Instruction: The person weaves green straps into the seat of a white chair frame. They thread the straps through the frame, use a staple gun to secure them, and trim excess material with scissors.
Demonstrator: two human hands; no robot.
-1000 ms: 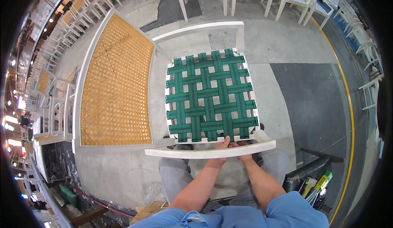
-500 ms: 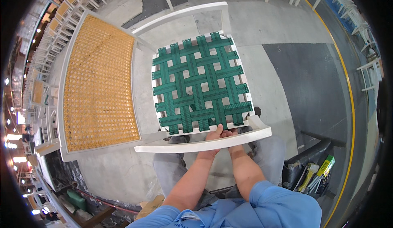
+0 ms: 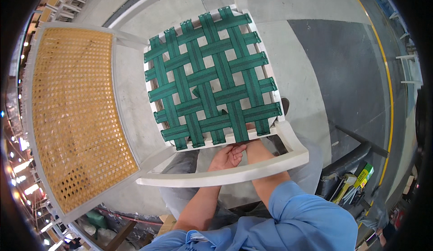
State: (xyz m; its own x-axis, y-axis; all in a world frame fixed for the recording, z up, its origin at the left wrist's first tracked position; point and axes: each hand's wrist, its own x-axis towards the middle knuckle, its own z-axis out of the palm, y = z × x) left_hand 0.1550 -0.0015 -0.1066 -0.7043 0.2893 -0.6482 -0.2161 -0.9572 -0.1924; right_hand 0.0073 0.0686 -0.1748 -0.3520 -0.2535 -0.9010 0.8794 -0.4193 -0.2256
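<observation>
A white-framed chair [image 3: 222, 175] stands in front of me, its seat crossed by woven green webbing straps [image 3: 205, 77]. My left hand [image 3: 229, 156] is between the seat's near edge and the white armrest, palm up with its fingers curled. It lies just below the end of one strap; what the fingers hold, if anything, is hidden. My right hand reaches beneath the seat, where the webbing and frame hide its fingers; the right wrist [image 3: 257, 148] shows at the seat edge. Through a gap in the weave, a bit of loose green strap [image 3: 196, 92] shows underneath.
The chair's yellow cane backrest [image 3: 79, 102] rises at the left. A black tool holder [image 3: 345, 165] with several tools, one with a green and yellow label, stands at my right. A yellow line [image 3: 389, 120] runs along the floor; more white chairs [image 3: 74, 1] stand far off.
My right hand has gone under the seat, away from the left hand. The left hand has turned palm up by the strap end. The chair appears larger and further left in view.
</observation>
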